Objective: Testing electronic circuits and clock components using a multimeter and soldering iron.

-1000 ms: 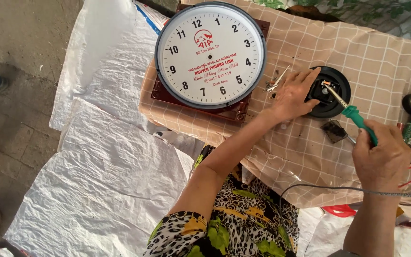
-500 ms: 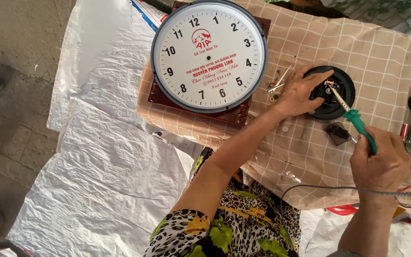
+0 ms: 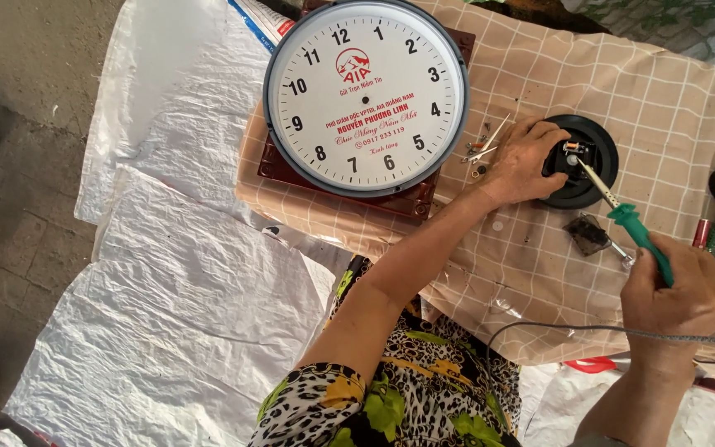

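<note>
A: What is the biggest thing here?
B: A round white wall clock with a grey rim (image 3: pixel 366 97), lying face up on a beige checked cloth (image 3: pixel 672 91).
A: And the hands?
B: The left hand (image 3: pixel 523 160) rests curled on a round black plastic disc (image 3: pixel 597 153), right of the clock. The right hand (image 3: pixel 676 294) is closed around a green-handled soldering iron (image 3: pixel 626 217), its tip on the disc.

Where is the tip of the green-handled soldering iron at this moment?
In the head view, right of the wall clock, the soldering iron tip meets the black round part, which the left hand steadies; the right hand holds it.
</note>
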